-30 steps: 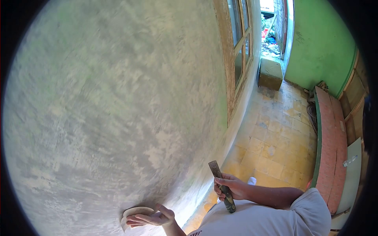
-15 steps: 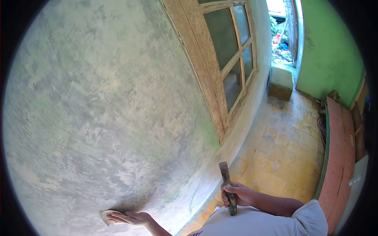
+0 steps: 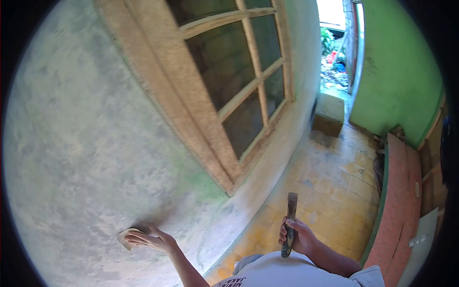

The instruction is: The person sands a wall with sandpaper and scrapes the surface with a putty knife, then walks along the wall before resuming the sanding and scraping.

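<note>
Flat against the patchy grey-white wall (image 3: 95, 158), my left hand (image 3: 152, 240) presses a thin, pale sheet (image 3: 125, 237) under its fingers, low on the wall at the lower left. The sheet looks like sandpaper, though its surface facing the wall is hidden. My right hand (image 3: 297, 235) is wrapped round the dark handle of a scraper (image 3: 291, 210) in front of my shirt. The scraper stands upright, its flat blade pointing up and touching nothing.
A wooden-framed window (image 3: 229, 107) is set in the wall above my hands. Yellow tiles (image 3: 311, 186) cover the floor. A block-like box (image 3: 328, 114) stands by the doorway. Reddish boards (image 3: 399, 191) lean at the right, near a green wall (image 3: 397, 62).
The view has shifted, so the window looks larger and further left. My left hand and the sheet have moved a little up the wall. My right hand still holds the scraper, now more upright.
</note>
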